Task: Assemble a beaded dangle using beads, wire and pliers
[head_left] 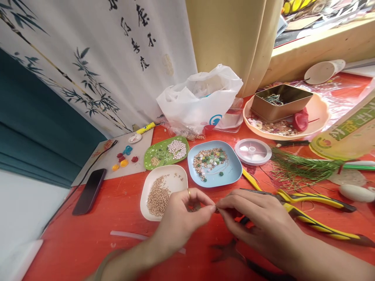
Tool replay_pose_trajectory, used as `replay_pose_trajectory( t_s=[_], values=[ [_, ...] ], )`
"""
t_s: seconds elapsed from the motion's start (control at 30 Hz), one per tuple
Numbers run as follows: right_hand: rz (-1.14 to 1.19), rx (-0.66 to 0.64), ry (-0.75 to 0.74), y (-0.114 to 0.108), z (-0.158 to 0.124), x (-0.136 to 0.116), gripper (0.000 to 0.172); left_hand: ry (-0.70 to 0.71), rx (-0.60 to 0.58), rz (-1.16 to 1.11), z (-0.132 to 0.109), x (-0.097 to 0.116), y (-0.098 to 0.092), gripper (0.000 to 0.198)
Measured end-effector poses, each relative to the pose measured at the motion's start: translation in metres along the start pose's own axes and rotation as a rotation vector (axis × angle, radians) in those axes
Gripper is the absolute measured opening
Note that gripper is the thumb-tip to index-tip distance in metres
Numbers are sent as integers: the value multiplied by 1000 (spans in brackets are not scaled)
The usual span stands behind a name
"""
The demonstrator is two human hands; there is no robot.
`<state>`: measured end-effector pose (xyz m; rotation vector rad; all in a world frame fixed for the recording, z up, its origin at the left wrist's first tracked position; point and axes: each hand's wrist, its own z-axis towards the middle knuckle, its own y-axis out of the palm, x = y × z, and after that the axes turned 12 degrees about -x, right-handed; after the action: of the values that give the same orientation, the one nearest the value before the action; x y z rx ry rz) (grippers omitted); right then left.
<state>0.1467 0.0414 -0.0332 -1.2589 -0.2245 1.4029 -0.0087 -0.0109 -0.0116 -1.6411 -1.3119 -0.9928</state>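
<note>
Mobile phone [89,192]: flat, left side of red table [67,242] | black cable [113,144]: beside phone | bamboo-print curtain [117,58]: hanging, rear | white plastic bag [196,105]: before curtain | paper cup [322,73]: on its side, rear right

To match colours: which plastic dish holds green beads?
The blue square dish, with green beads; the white square dish shows only gold beads, the green oblong dish gold and white ones.

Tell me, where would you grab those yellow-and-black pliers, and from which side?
Probably by both handles, coming from the right and closing around them midway. The pliers lie with their handles spread open and reaching rightward, away from the right hand, while the slim dark nose points left, next to that hand.
</note>
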Motion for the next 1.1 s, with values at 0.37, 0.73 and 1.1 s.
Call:
replay_pose_trajectory(
  t_s=[0.37, 0.73, 1.1],
  values=[
    [757, -177, 538, -8, 12, -12, 16, 449, 157, 416, -2, -11, 4, 8],
    [1056, -207, 665, -5, 12, -9, 12, 799, 224, 803, -3, -16, -1, 16],
    [846, -257, 610, -12, 15, -9, 11, 234, 7, 140, 2, -9, -3, 8]
  ],
)
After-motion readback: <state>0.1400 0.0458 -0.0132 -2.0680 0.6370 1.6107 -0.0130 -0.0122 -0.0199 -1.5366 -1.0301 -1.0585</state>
